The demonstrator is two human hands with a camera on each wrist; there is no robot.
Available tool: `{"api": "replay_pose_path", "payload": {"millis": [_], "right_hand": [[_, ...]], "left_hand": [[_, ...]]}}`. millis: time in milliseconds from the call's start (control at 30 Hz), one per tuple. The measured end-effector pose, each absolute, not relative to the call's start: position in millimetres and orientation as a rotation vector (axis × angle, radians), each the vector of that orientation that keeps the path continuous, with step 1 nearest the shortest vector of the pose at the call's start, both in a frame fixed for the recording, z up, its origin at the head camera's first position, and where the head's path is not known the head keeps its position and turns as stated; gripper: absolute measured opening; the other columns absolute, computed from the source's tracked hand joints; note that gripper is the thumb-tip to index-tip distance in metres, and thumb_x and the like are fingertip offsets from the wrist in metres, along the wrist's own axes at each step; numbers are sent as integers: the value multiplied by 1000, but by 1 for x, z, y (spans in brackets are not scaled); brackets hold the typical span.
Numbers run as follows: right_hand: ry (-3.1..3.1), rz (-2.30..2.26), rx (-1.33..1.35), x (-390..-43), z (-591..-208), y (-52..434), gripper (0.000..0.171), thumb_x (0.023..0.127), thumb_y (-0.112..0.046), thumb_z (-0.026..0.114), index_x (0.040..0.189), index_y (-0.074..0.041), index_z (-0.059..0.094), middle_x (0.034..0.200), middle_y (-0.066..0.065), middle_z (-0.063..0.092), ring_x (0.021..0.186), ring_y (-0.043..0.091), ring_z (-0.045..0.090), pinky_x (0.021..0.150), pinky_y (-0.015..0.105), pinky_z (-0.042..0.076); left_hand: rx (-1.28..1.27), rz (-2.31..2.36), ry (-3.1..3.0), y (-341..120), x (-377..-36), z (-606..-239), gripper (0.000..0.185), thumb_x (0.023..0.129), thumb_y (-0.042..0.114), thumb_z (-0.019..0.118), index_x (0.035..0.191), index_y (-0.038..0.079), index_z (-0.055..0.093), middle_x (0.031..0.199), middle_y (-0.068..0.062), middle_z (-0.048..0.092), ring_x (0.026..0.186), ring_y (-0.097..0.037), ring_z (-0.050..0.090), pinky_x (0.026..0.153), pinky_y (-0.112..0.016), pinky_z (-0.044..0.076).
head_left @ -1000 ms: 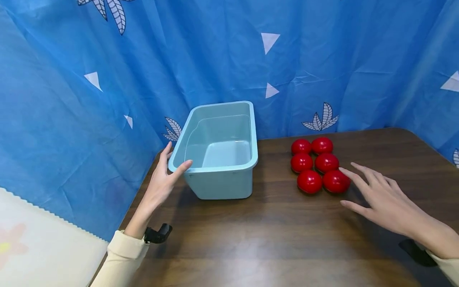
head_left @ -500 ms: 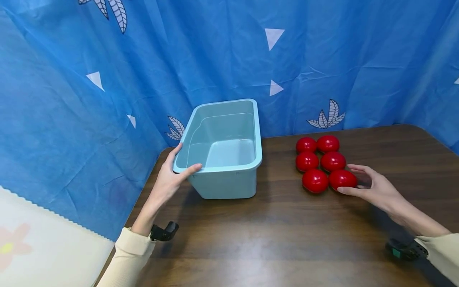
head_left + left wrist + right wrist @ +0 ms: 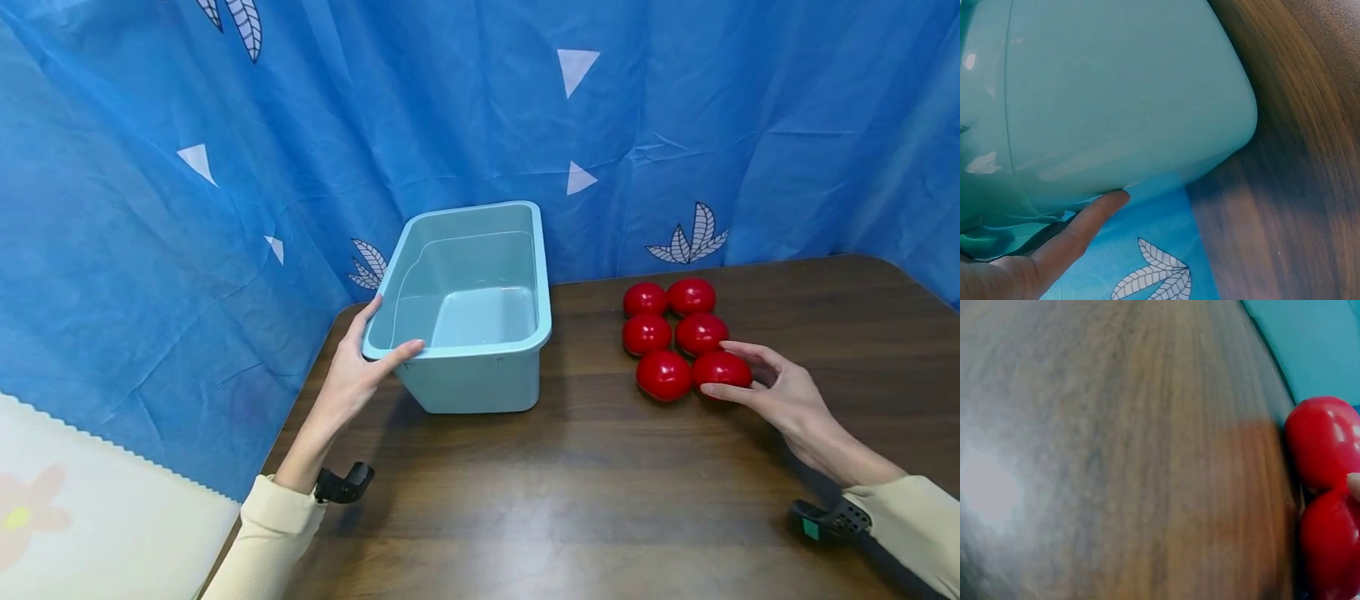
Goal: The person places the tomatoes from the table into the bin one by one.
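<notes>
A light-blue plastic bin (image 3: pixel 480 383) stands on the left half of the dark wooden table. My left hand (image 3: pixel 347 379) grips its near left corner, thumb over the front rim and fingers along the outer side; in the left wrist view one finger (image 3: pixel 1085 225) lies against the bin's wall. Several shiny red, egg-like balls sit in two columns to the right. Around the nearest ball of the right column, a red ball (image 3: pixel 722 367), my right hand (image 3: pixel 787 400) curls, thumb at the front and fingers behind. Its far side is hidden by the fingers.
Right beside the held one lies another red ball (image 3: pixel 663 375), with further red balls (image 3: pixel 701 333) close behind. A blue patterned curtain (image 3: pixel 480 108) hangs along the table's back and left edges. A pale cloth (image 3: pixel 97 500) is at the lower left.
My right hand has moved left from beside the balls and closed its thumb and fingers around the nearest right ball. The left hand keeps its hold on the bin; the view has shifted slightly.
</notes>
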State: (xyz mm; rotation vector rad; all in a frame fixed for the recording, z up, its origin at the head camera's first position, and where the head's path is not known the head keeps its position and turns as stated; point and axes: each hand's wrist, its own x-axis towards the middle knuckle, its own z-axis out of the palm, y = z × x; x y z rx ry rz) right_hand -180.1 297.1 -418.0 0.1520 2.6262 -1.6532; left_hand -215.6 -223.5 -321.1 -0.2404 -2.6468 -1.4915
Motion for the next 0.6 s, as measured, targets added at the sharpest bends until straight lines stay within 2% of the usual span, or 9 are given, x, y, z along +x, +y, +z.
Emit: {"api": "replay_pose_path", "payload": {"millis": [133, 200, 267, 333, 433, 500, 600], "right_hand": [[2689, -1622, 134, -181, -422, 295, 77, 95, -28, 80, 159, -10, 40, 157, 32, 32, 128, 45, 40, 76, 7, 44], [2720, -1618, 132, -180, -423, 294, 76, 94, -27, 81, 157, -11, 42, 154, 29, 37, 123, 32, 44, 76, 5, 43], [2716, -1648, 137, -179, -423, 296, 71, 95, -27, 80, 156, -16, 45, 148, 20, 43, 116, 19, 46, 77, 5, 45], [2694, -1696, 150, -177, -422, 298, 64, 95, -26, 79, 152, -25, 49, 139, 4, 49, 109, 8, 46, 78, 7, 47], [2641, -1784, 160, -175, -418, 302, 58, 97, -24, 78, 147, -36, 51, 126, -18, 48, 104, 2, 46, 79, 10, 49], [2611, -1827, 167, -174, -413, 303, 57, 97, -22, 77, 145, -39, 51, 122, -25, 48, 105, 2, 48, 79, 10, 49], [2573, -1880, 162, -175, -404, 304, 58, 98, -18, 76, 147, -37, 51, 123, -26, 48, 106, 1, 49, 80, 9, 50]], "left_hand": [[-239, -1501, -2644, -223, -215, -322, 97, 95, 41, 75, 169, 17, 17, 167, -16, 30, 144, -38, 42, 116, -63, 37], [-236, -1507, -2642, -223, -215, -322, 97, 95, 41, 75, 169, 18, 17, 167, -16, 30, 144, -38, 41, 116, -63, 37], [-231, -1511, -2642, -223, -215, -322, 97, 95, 42, 75, 169, 18, 17, 168, -15, 30, 145, -38, 41, 116, -63, 37], [-228, -1514, -2645, -222, -215, -322, 97, 95, 42, 75, 169, 19, 17, 168, -15, 30, 145, -37, 41, 116, -63, 37], [-238, -1522, -2643, -222, -216, -322, 96, 95, 42, 75, 169, 19, 17, 168, -15, 30, 145, -37, 41, 116, -63, 38], [-244, -1523, -2642, -222, -216, -321, 96, 95, 42, 75, 169, 18, 17, 167, -15, 30, 145, -37, 41, 116, -62, 38], [-239, -1512, -2646, -223, -217, -320, 97, 95, 42, 75, 169, 18, 17, 167, -16, 30, 145, -37, 41, 117, -62, 37]]}}
